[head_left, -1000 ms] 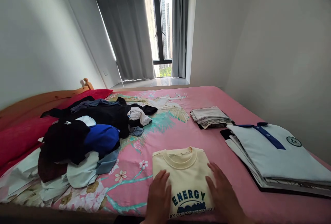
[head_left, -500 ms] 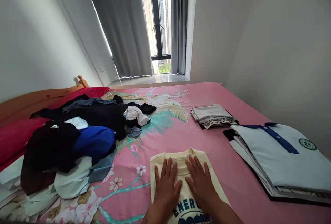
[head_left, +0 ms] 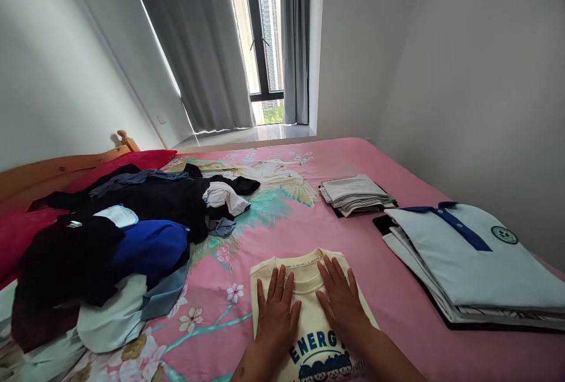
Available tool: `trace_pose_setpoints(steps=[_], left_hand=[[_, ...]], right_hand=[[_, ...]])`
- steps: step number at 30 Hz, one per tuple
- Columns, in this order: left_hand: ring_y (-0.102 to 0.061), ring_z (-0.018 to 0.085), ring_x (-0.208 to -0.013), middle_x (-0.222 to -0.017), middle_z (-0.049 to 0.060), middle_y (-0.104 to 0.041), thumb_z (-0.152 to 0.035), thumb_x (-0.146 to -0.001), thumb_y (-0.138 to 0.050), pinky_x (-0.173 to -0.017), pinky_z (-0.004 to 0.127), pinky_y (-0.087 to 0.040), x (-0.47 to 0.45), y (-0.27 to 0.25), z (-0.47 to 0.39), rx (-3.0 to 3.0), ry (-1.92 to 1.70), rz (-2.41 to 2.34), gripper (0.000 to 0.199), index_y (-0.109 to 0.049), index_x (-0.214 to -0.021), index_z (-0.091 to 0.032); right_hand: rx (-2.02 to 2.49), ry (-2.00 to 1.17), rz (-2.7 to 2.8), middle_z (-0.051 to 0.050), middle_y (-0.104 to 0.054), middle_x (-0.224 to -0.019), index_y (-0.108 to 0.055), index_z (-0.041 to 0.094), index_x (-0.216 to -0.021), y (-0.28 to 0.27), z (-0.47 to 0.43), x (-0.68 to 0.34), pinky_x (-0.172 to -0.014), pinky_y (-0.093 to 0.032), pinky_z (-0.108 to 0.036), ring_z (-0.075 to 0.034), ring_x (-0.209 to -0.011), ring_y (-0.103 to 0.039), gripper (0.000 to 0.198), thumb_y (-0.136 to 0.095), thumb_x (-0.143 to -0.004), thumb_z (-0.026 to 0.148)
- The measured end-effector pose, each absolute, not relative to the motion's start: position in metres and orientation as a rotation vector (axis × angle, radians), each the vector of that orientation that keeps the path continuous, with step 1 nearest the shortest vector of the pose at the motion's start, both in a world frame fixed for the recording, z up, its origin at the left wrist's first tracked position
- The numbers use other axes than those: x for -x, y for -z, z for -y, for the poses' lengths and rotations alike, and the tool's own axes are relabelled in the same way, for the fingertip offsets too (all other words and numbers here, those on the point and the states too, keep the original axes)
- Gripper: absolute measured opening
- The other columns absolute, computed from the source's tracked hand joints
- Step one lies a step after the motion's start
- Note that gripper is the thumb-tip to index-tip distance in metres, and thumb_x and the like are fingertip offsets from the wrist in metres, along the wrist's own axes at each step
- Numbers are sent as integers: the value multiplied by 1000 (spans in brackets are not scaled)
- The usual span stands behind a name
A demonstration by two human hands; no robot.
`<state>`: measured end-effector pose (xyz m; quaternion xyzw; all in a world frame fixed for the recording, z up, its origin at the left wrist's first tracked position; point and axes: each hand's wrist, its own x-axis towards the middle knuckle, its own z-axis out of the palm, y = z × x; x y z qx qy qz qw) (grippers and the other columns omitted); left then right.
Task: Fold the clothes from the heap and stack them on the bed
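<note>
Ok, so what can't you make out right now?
All in the head view:
Lower end of the cream T-shirt: cut off by the bottom edge.
Last letter of its ENERGY print: partly covered by the right hand.
Round badge on the white polo shirt: details too small.
Lower garments in the clothes heap: buried under others.

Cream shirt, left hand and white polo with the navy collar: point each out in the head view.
Cream shirt (head_left: 311,314): head view, its front, below the neckline.
Left hand (head_left: 277,306): head view, back of the hand.
White polo (head_left: 479,276): head view, folded front, below the placket.
</note>
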<state>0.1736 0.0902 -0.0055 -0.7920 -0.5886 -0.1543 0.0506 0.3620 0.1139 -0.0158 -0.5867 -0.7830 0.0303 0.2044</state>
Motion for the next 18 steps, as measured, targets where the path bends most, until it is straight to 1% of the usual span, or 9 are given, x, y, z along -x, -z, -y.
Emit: trace_pose_setpoints(steps=[3, 6, 9, 11, 13, 16, 18], left_hand=[[-18, 26, -139, -152, 7, -18, -30, -88, -42, -113, 51, 0, -172, 3, -71, 2511, 443, 1642, 64, -14, -145, -22], [-18, 27, -139, -152, 6, -17, -37, -88, -42, -113, 51, -2, -167, 5, -49, 2674, 364, 1483, 67, -10, -145, -24], [-17, 25, -139, -152, 2, -15, -36, -91, -36, -112, 53, -9, -162, 8, -41, 2836, 231, 1476, 61, -6, -144, -30], [-18, 24, -139, -152, 0, -16, -36, -93, -32, -111, 55, -12, -160, 9, -43, 2913, 150, 1541, 59, -3, -144, -32], [-18, 23, -139, -152, -1, -16, -34, -92, -34, -111, 56, -13, -159, 9, -47, 2946, 110, 1588, 60, -3, -143, -34], [-15, 25, -140, -152, -1, -13, -25, -90, -39, -110, 58, -13, -159, 8, -46, 2895, 144, 1603, 63, -6, -143, -36], [-15, 27, -139, -152, 0, -14, -29, -90, -39, -109, 59, -15, -158, 8, -42, 2857, 188, 1579, 61, -9, -143, -36]], right_hand=[[1627, -30, 2169, -6, -20, -150, -14, 21, -146, 15, -95, -361, -109, -13, -57, -28, -139, -13, 60, -32, -91, 39], [1466, -14, 2284, -3, -21, -151, -14, 23, -145, 16, -71, -365, -111, -12, -52, -26, -139, -13, 59, -34, -91, 37], [1236, -124, 2508, 0, -24, -150, -15, 28, -145, 21, -56, -373, -112, -12, -48, -23, -138, -18, 54, -32, -93, 31], [1184, -239, 2604, 0, -25, -149, -14, 30, -144, 25, -56, -376, -111, -15, -49, -23, -137, -23, 53, -31, -94, 33], [1249, -309, 2606, -2, -25, -149, -13, 29, -144, 27, -58, -378, -110, -17, -50, -24, -136, -26, 53, -29, -94, 36], [1351, -308, 2540, -3, -24, -149, -14, 28, -144, 26, -58, -379, -110, -17, -52, -24, -136, -24, 52, -27, -95, 38], [1308, -311, 2559, -2, -22, -149, -14, 28, -144, 26, -55, -380, -111, -17, -51, -24, -137, -23, 53, -28, -95, 40]])
